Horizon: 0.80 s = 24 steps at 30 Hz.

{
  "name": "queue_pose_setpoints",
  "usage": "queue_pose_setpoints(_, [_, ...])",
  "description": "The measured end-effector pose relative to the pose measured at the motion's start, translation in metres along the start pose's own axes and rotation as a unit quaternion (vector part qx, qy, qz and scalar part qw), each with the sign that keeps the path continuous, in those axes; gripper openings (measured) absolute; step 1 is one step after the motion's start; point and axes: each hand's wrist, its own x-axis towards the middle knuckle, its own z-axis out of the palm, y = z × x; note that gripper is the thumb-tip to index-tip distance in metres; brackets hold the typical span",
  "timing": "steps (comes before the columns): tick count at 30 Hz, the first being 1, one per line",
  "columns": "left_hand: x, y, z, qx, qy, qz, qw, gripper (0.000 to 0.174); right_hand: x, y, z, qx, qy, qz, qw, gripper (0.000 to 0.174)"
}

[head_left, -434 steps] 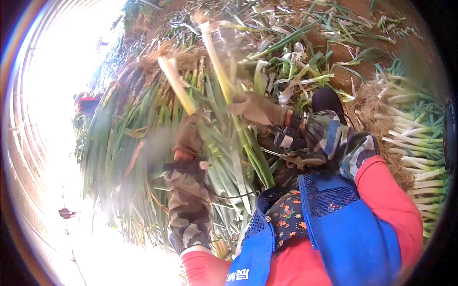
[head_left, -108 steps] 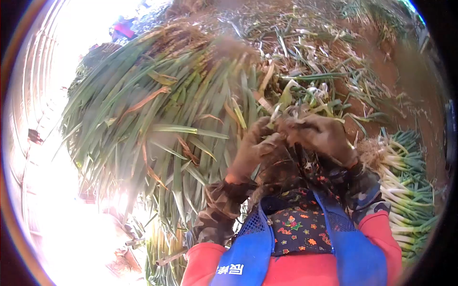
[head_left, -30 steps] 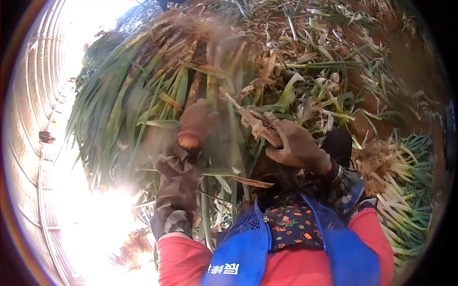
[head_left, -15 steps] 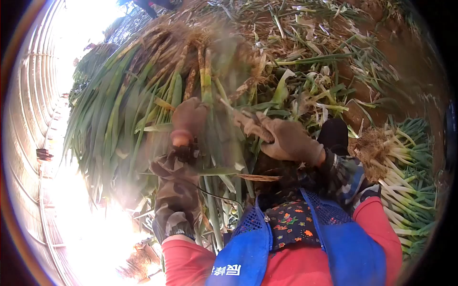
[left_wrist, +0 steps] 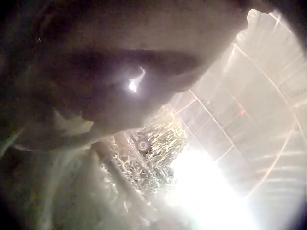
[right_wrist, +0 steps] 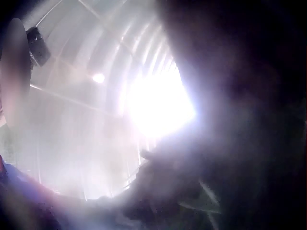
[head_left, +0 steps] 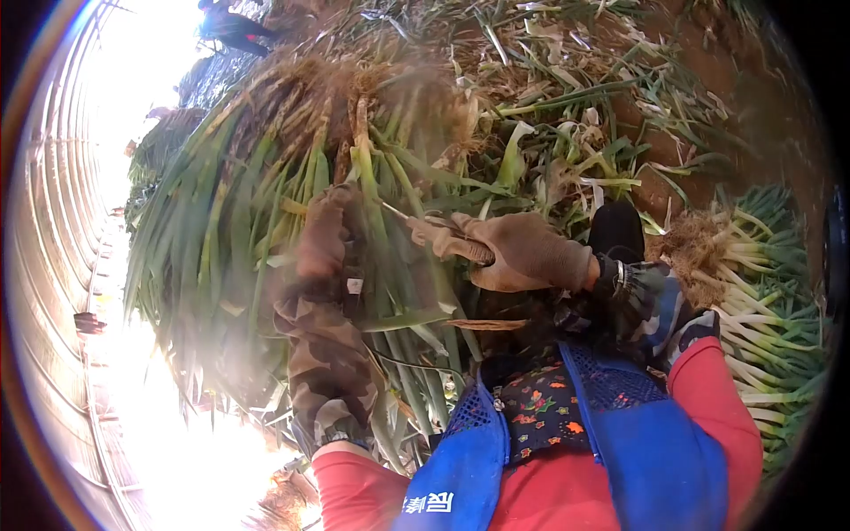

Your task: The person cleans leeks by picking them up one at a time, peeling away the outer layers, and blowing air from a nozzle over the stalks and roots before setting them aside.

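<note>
In the head view a large heap of long green onions [head_left: 221, 203] lies on the left, brown roots at the top and leaves hanging toward the person. My gloved left hand [head_left: 326, 232] reaches in among the stalks, right beside a yellowish-green onion stalk [head_left: 364, 146]; its fingers are mostly hidden, and I cannot tell whether they grip a stalk. My gloved right hand [head_left: 527, 252] holds a thin tool [head_left: 431, 232] with a narrow pale tip and a brown wrapped-looking handle, the tip pointing left toward the stalks. Both wrist views are dark and glare-filled.
Peeled onions with white stems [head_left: 753, 327] lie in a row at the right. Stripped leaves and skins [head_left: 567, 150] litter the brown soil [head_left: 699, 97] at the top. A dark shoe [head_left: 617, 232] stands beyond the right hand. The ribbed tunnel wall [head_left: 62, 265] curves along the left.
Earlier both hands held onions up, then came together before the chest. Since then the left hand has moved into the heap and the right hand holds the thin tool, lately shifting slightly left.
</note>
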Motion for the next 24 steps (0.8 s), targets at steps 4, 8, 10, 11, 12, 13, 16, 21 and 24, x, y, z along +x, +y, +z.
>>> queue_pose_setpoints(4, [0.030,-0.018,-0.032,-0.203,-0.115,0.099,0.967,0.024,0.018,0.009,-0.003,-0.038,0.054,0.027,0.997,0.070])
queue_pose_setpoints(8, [0.047,0.013,-0.024,-0.182,-0.083,0.315,0.928,0.027,0.013,0.006,-0.007,-0.050,-0.033,0.018,0.998,0.066])
queue_pose_setpoints(10, [0.054,0.043,-0.018,-0.185,-0.046,0.349,0.917,0.026,0.018,0.011,-0.003,-0.047,-0.009,0.030,0.998,0.066])
queue_pose_setpoints(11, [0.058,0.053,-0.018,-0.183,-0.026,0.354,0.917,0.026,0.020,0.013,-0.002,-0.042,0.019,0.040,0.998,0.067])
queue_pose_setpoints(12, [0.062,0.060,-0.017,-0.170,-0.007,0.351,0.921,0.025,0.023,0.015,-0.005,-0.059,0.034,0.027,0.997,0.069])
queue_pose_setpoints(13, [0.065,0.063,-0.015,-0.152,0.014,0.347,0.925,0.025,0.026,0.017,-0.009,-0.075,0.049,0.013,0.996,0.070])
queue_pose_setpoints(16, [0.066,0.048,-0.007,-0.020,0.065,0.301,0.951,0.024,0.022,0.024,-0.009,-0.079,0.061,-0.018,0.995,0.074])
queue_pose_setpoints(21, [0.036,-0.032,0.018,0.315,0.045,0.191,0.929,0.024,0.021,0.032,-0.021,-0.082,0.114,0.067,0.988,0.055])
queue_pose_setpoints(24, [0.024,-0.048,0.023,0.506,0.091,0.201,0.834,0.026,0.011,0.025,-0.015,-0.060,0.054,0.026,0.996,0.054])
